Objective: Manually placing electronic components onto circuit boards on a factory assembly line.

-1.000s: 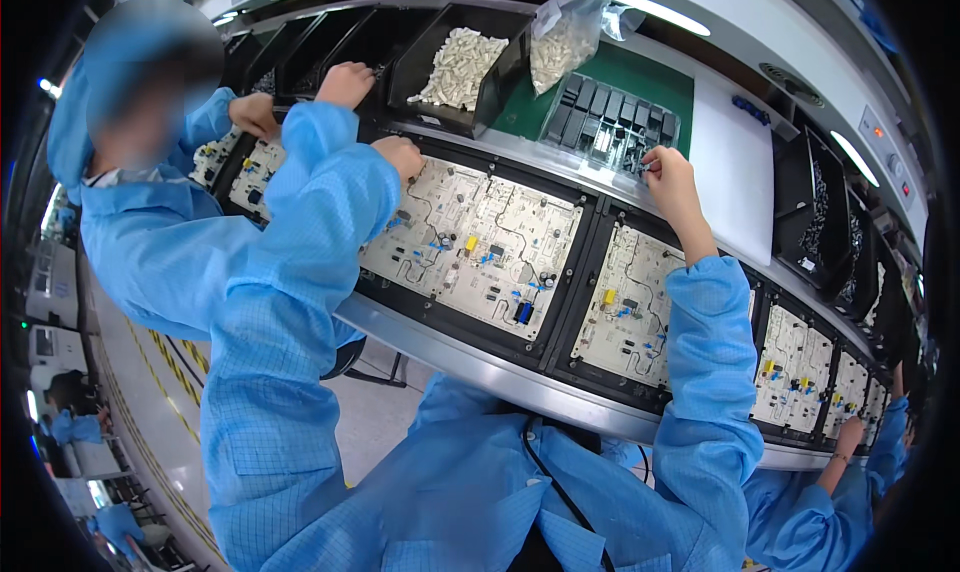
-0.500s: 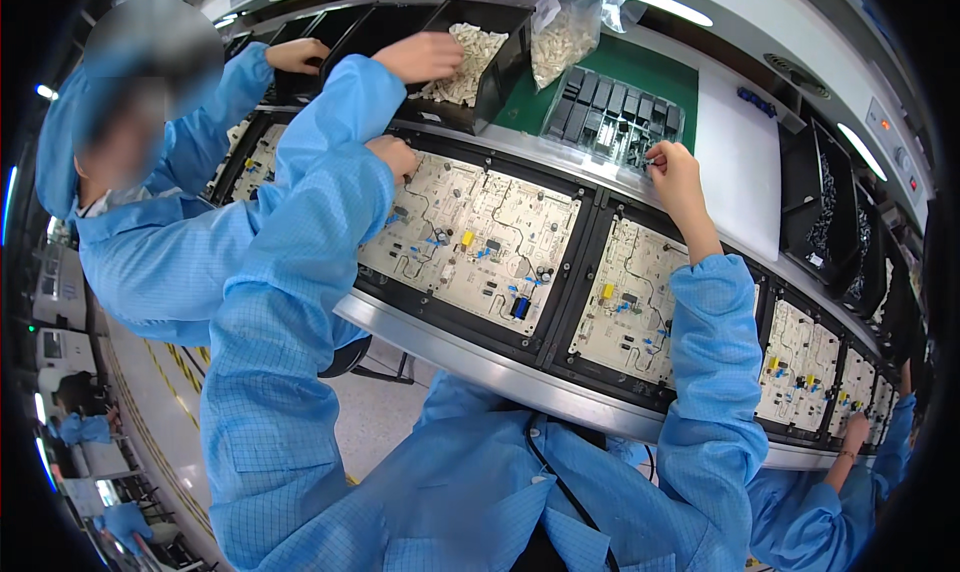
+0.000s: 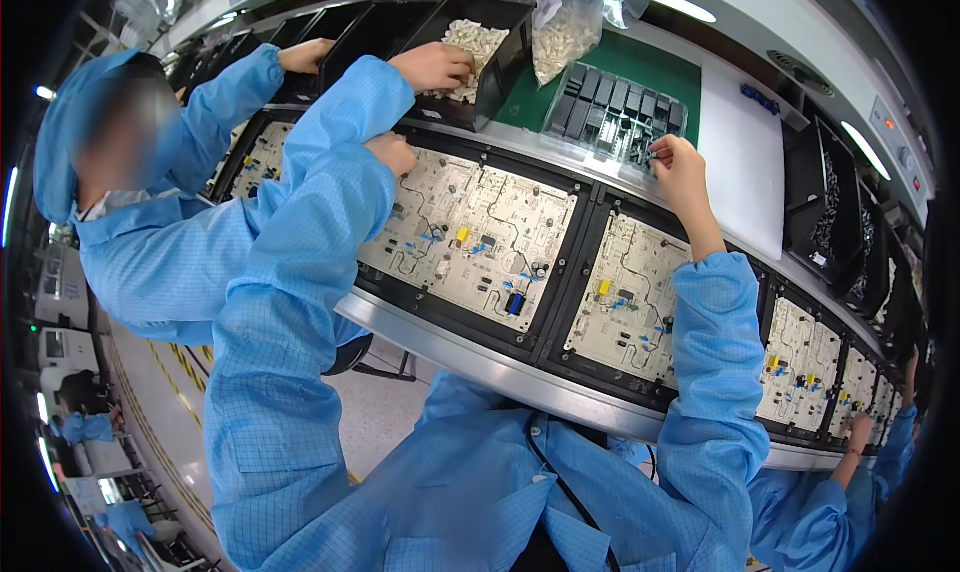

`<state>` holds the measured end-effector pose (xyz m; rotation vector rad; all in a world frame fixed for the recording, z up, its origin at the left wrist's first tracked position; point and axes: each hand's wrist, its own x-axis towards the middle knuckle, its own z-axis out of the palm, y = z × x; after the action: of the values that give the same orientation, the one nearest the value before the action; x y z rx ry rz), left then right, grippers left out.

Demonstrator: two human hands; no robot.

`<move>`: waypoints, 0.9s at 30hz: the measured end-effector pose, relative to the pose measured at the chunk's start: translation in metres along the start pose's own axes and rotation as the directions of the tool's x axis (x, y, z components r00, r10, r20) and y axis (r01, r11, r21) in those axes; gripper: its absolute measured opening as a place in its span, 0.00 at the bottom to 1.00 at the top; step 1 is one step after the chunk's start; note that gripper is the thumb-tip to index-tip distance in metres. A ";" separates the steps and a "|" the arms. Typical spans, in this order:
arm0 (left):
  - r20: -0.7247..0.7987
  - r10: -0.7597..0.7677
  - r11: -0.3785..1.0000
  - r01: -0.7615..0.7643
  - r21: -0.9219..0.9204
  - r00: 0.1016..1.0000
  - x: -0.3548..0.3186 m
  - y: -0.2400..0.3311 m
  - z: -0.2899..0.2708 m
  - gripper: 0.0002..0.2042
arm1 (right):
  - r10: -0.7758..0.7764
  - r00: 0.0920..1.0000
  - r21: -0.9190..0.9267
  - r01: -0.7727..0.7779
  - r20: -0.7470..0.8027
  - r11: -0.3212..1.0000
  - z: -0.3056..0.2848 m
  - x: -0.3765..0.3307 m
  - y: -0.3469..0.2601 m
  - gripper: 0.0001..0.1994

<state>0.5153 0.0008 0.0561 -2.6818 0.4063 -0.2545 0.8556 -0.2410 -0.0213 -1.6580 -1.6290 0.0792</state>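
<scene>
My left hand (image 3: 392, 155) is closed at the upper left corner of a cream circuit board (image 3: 490, 207). Its fingertips are mostly hidden, so what they hold, if anything, does not show. My right hand (image 3: 682, 172) pinches a small dark piece (image 3: 653, 155), too small to name, at the right front corner of a clear plastic tray (image 3: 600, 152). Black rectangular parts (image 3: 607, 97) stand in rows in that tray. Below my right wrist lies a second circuit board (image 3: 625, 297), fitted with yellow, blue and black components and partly covered by my sleeve.
A co-worker's hand (image 3: 436, 67) reaches into a black bin of off-white pieces (image 3: 475, 42), close beyond my left hand. Behind the tray sits a bag of similar pieces (image 3: 565, 37). Black bins (image 3: 825, 202) stand at the right. Another person's hand (image 3: 860, 430) is over boards there.
The framed boards have shifted slightly left relative to the tray. The co-worker's hand at the bin has moved a little right and down. My hands have barely moved.
</scene>
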 end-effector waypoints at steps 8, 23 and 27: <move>0.031 -0.134 0.989 0.131 0.062 0.991 0.002 0.027 -0.021 0.06 | 0.073 0.997 0.037 -0.073 -0.006 0.997 -0.004 0.001 0.003 0.08; 0.707 -0.617 0.583 0.804 0.116 0.346 -0.032 0.138 -0.036 0.17 | 0.055 0.998 0.046 -0.055 -0.008 0.997 -0.012 -0.001 -0.028 0.03; 0.568 -0.738 0.450 0.893 0.015 0.363 -0.001 0.131 -0.064 0.16 | 0.145 0.975 0.211 -0.179 0.167 0.961 -0.019 -0.020 -0.059 0.06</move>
<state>0.4675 -0.1366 0.0573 -2.8304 -1.2606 0.2842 0.8147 -0.2763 0.0153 -1.6374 -1.5256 0.4654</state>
